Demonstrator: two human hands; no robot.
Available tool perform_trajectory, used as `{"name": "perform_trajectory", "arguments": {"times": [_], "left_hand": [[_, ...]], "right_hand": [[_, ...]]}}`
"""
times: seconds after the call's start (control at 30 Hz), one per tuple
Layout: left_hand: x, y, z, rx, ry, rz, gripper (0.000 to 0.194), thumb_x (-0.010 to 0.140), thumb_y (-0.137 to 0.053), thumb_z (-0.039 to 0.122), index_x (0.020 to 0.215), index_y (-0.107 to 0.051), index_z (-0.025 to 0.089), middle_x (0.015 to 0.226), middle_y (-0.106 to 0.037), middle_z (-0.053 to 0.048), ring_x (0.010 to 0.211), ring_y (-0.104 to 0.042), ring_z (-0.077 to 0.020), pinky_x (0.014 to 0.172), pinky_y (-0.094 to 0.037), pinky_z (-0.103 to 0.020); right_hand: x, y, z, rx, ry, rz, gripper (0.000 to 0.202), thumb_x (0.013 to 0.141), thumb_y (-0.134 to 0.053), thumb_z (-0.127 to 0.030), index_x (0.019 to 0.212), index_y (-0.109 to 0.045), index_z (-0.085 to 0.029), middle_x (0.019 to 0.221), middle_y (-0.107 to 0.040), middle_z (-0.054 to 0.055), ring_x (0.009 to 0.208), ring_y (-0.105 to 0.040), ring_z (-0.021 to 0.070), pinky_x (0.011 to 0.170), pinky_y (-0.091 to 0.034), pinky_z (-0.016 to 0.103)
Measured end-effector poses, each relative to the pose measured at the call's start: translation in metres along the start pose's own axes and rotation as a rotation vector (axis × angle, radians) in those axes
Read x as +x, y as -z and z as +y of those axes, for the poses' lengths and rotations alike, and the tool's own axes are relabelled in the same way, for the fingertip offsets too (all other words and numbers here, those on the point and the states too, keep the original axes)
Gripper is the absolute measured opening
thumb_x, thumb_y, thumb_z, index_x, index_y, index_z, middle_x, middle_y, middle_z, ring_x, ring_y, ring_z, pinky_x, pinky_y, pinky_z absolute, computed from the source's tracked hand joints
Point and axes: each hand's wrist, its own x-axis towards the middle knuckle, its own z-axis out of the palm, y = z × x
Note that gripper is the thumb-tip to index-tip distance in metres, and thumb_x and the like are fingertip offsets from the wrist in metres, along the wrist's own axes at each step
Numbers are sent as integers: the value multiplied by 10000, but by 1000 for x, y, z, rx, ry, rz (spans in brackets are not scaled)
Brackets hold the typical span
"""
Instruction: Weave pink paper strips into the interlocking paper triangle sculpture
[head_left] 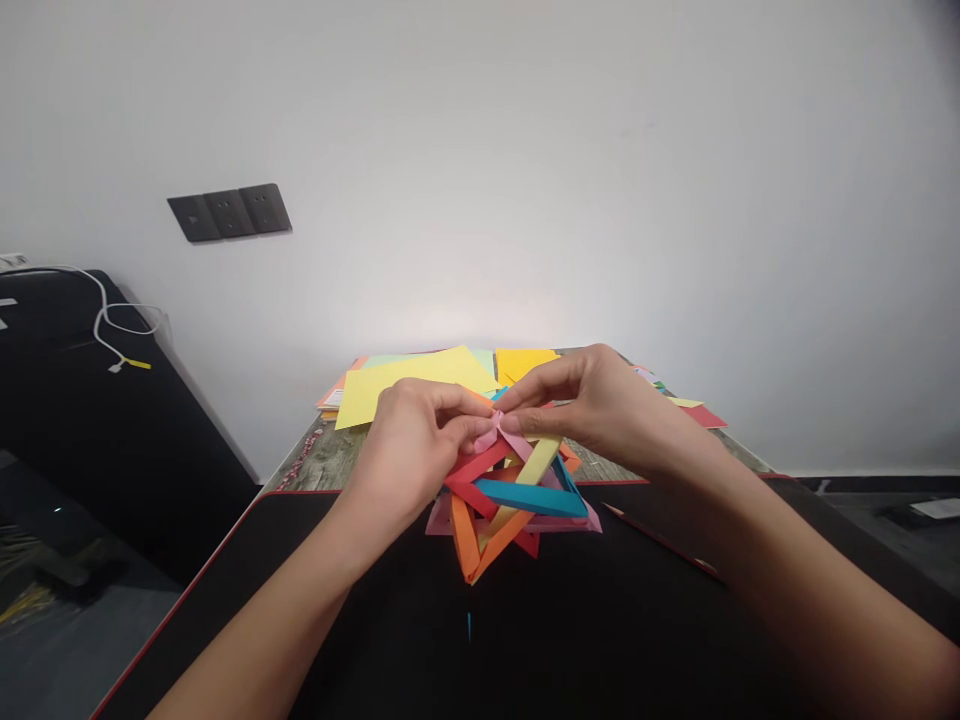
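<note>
A star-shaped origami model [532, 497] of interlaced folded paper strips in blue, orange, red, yellow and pink stands in the middle of the view. At its top, my left hand [420, 425] pinches the pink strip from the left, thumb and forefinger closed on it. From the right, my right hand [577, 400] pinches the same pink tip, its fingertips almost touching those of the left. An orange point of the model hangs lowest, over the black mat. The fingers partly cover the model's upper part and its far side.
Yellow paper [405, 385] and an orange-yellow sheet [521, 363] lie at the back of the wooden table [337, 455]. A pencil [660, 542] rests on the black mat [570, 640] at the right, with a small blue scrap [469, 627] in front. Red paper [705, 416] lies at the back right.
</note>
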Motion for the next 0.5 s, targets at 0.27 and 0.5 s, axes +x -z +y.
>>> {"name": "perform_trajectory", "arguments": {"times": [0.27, 0.5], "left_hand": [[1, 1, 2, -39, 24, -16, 176, 706, -642, 57, 616, -746, 167, 505, -628, 21, 487, -558, -90, 499, -471, -192], [2, 1, -1, 7, -11, -4, 125, 707, -663, 98, 650, -749, 168, 548, -660, 8, 511, -582, -105, 493, -467, -201]], "right_hand": [[-1, -2, -1, -1, 22, -9, 99, 720, -703, -219, 796, -767, -218, 720, -751, 32, 722, -698, 186, 541, -530, 242], [0, 0, -1, -19, 18, 8, 63, 709, -705, -207, 750, -753, -209, 731, -754, 36, 721, -700, 185, 542, -530, 230]]}}
